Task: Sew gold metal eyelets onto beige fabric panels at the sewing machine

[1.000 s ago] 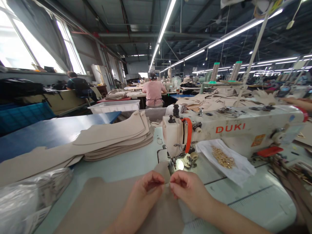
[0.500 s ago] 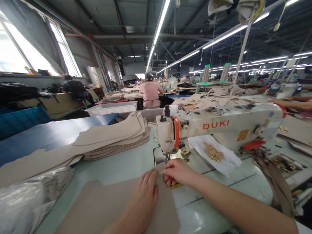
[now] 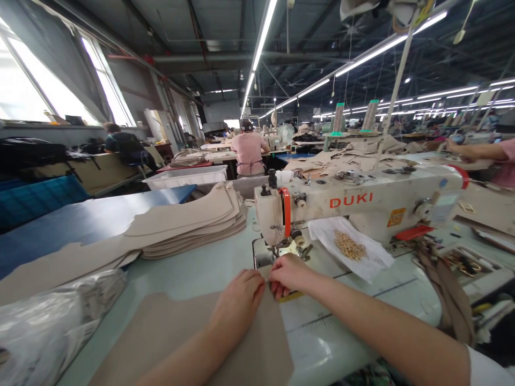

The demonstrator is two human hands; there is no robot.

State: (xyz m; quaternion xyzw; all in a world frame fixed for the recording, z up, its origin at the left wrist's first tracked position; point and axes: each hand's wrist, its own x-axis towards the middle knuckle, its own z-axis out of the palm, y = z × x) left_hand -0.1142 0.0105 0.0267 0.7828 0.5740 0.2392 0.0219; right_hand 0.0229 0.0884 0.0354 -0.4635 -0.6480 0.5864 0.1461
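Two hands [image 3: 237, 303] [image 3: 287, 273] on panel [image 3: 257, 343], rings [image 3: 350, 249] on cloth [image 3: 378, 261]

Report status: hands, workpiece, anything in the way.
Left hand flat on tan panel. Right hand pinches its edge below the sewing machine head. Only a stack of cut panels nearby, apart to the left.

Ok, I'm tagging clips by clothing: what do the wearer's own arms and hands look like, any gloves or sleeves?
The left hand and right hand are bare: no gloves, no ring or watch showing. Both forearms are uncovered. A white sleeve edge shows high on the right arm, at the picture's lower right corner; no sleeve shows on the left arm.
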